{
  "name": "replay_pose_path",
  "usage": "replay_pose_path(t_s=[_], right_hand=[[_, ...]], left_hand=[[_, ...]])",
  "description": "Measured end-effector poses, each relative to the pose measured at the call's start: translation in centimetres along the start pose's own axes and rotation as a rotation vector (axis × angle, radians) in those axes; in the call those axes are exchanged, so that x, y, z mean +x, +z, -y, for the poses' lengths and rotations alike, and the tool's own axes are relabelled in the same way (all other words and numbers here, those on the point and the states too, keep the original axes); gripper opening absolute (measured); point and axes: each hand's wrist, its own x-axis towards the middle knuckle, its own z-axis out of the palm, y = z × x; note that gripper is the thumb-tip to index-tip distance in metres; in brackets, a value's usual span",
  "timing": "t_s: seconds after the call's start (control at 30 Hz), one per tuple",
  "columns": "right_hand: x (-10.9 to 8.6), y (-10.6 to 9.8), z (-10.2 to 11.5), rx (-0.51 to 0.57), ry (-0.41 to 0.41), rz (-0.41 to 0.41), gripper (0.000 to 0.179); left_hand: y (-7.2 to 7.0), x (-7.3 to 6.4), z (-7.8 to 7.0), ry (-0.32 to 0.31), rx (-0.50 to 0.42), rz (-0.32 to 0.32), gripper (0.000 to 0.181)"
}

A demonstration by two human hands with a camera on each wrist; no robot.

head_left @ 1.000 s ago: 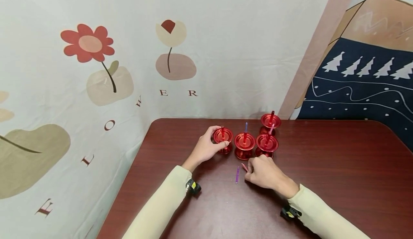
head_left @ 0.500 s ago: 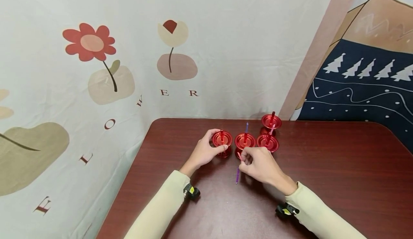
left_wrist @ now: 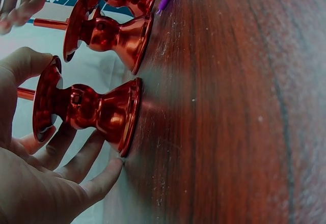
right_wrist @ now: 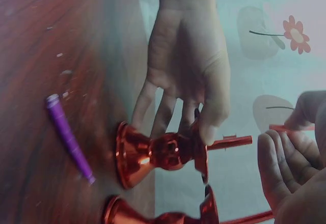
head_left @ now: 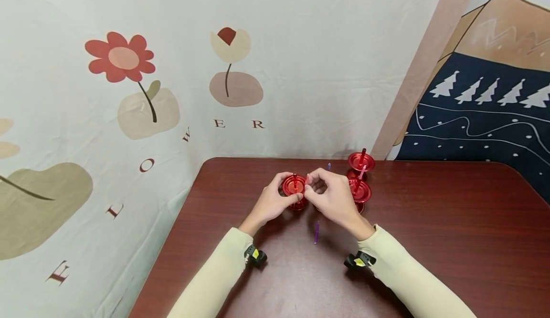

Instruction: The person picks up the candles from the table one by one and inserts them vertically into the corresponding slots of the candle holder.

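My left hand (head_left: 270, 201) holds the leftmost red metal candle holder (left_wrist: 114, 114), thumb and fingers round its dish and stem. The holder stands upright on the table, a narrow tube rising from its dish. Close on its right, my right hand (head_left: 334, 197) pinches a small pinkish-red candle (right_wrist: 280, 128) between thumb and fingers. In the right wrist view that candle is just off the tube's open end. A purple candle (head_left: 316, 233) lies on the table in front. Behind my right hand, a second holder (left_wrist: 109, 36) is mostly hidden in the head view; a blue candle tip (head_left: 329, 166) shows above it.
To the right stands another red holder (head_left: 360, 192) with a pink candle (head_left: 363, 171) in it. Behind that is one more red holder (head_left: 362, 160), near the back edge of the brown table (head_left: 451, 222). A printed cloth (head_left: 301, 69) hangs right behind the table.
My right hand has lifted the pinkish-red candle from the table and carried it left and away from me, up to the leftmost holder. My left hand has kept its hold, with the holder slightly nearer.
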Motion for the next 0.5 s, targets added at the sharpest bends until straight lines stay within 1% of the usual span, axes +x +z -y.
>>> replay_pose_path(t_s=[0.17, 0.3, 0.5], right_hand=[[1.3, 1.1, 0.5, 0.005, 0.008, -0.046, 0.008], [2.2, 1.8, 0.5, -0.022, 0.013, -0.055, 0.009], [2.8, 2.4, 0.0, -0.054, -0.017, -0.073, 0.008]], left_hand=[[-0.2, -0.2, 0.0, -0.001, -0.001, 0.009, 0.066], [-0.4, -0.4, -0.1, 0.002, -0.013, 0.014, 0.066], [-0.4, -0.4, 0.0, 0.002, -0.013, 0.011, 0.066]])
